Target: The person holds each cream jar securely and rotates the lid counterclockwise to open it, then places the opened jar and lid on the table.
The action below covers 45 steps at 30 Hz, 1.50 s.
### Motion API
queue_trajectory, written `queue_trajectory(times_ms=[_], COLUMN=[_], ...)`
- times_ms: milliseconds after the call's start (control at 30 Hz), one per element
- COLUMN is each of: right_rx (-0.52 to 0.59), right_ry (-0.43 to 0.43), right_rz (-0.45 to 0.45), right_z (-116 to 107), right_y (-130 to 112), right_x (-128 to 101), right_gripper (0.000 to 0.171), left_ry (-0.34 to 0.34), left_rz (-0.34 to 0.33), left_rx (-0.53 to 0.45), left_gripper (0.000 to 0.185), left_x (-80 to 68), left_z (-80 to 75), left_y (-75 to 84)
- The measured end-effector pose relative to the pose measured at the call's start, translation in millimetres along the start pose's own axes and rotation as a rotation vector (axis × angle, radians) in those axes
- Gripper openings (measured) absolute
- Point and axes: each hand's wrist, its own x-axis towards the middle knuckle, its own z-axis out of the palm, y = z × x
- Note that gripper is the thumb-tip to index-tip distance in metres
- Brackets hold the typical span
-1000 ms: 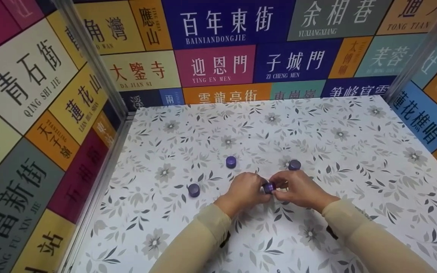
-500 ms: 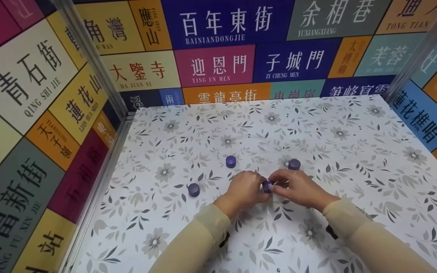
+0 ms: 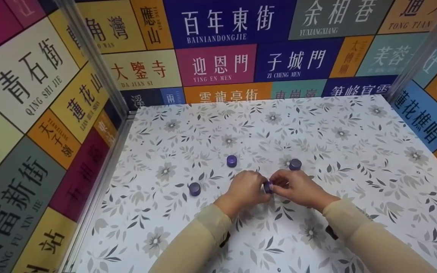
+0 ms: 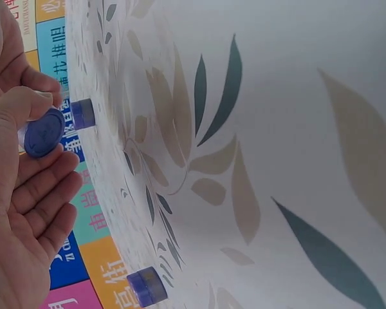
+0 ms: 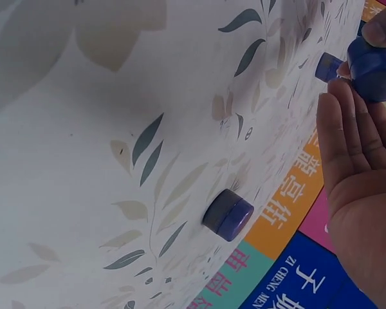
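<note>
A small purple jar point(image 3: 268, 187) is held just above the flowered tabletop point(image 3: 355, 151) between my two hands. My left hand point(image 3: 262, 185) pinches it from the left and my right hand point(image 3: 275, 185) from the right. In the left wrist view the jar's round face point(image 4: 44, 132) shows between my left thumb and fingers. In the right wrist view the jar point(image 5: 373, 67) sits at my right fingertips point(image 5: 347, 103), with a thumb on top. Most of the jar is hidden by fingers in the head view.
Three more purple jars stand on the table: one at the left point(image 3: 194, 188), one behind my left hand point(image 3: 231, 160), and one just beyond my right hand point(image 3: 295, 164). Walls of coloured sign tiles point(image 3: 214, 64) close in the table on the left, back and right.
My hands have drawn slightly closer round the jar, so less of it shows than a second ago. The three jars on the table have not moved.
</note>
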Motion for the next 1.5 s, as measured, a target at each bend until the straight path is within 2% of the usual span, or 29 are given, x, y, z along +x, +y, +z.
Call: queue_trajectory(times_ms=[133, 300, 700, 833, 1000, 1233, 1333, 1500], right_rx=[0.054, 0.049, -0.074, -0.026, 0.062, 0.081, 0.07, 0.007], right_ry=[-0.007, -0.007, 0.038, 0.016, 0.003, 0.012, 0.019, 0.052], right_rz=[-0.021, -0.029, 0.024, 0.02, -0.005, -0.023, -0.028, -0.004], right_z=[-0.2, -1.0, -2.5, -2.6, -2.0, -1.1, -0.6, 0.2], right_y=[0.0, -0.3, 0.4, 0.4, 1.2, 3.9, 5.2, 5.5], right_x=[-1.7, -2.1, 0.0, -0.3, -1.4, -1.9, -1.8, -0.7], right_gripper=[0.023, 0.027, 0.01, 0.011, 0.023, 0.027, 0.024, 0.009], left_ry=[0.011, 0.009, 0.003, 0.003, -0.002, -0.001, 0.007, 0.01], left_rz=[0.012, 0.018, 0.01, 0.016, 0.019, 0.021, 0.021, 0.026], left_rx=[-0.001, 0.015, 0.006, 0.007, -0.001, 0.002, -0.004, -0.007], left_gripper=[0.025, 0.028, 0.027, 0.026, 0.026, 0.027, 0.027, 0.026], left_x=[-0.2, -0.3, 1.6, 1.8, 2.1, 2.3, 1.9, 2.4], left_z=[0.1, 0.1, -0.7, 0.2, 1.0, 1.7, 2.3, 2.5], left_y=[-0.8, -1.1, -0.7, -0.6, -0.6, -0.3, 0.4, 1.4])
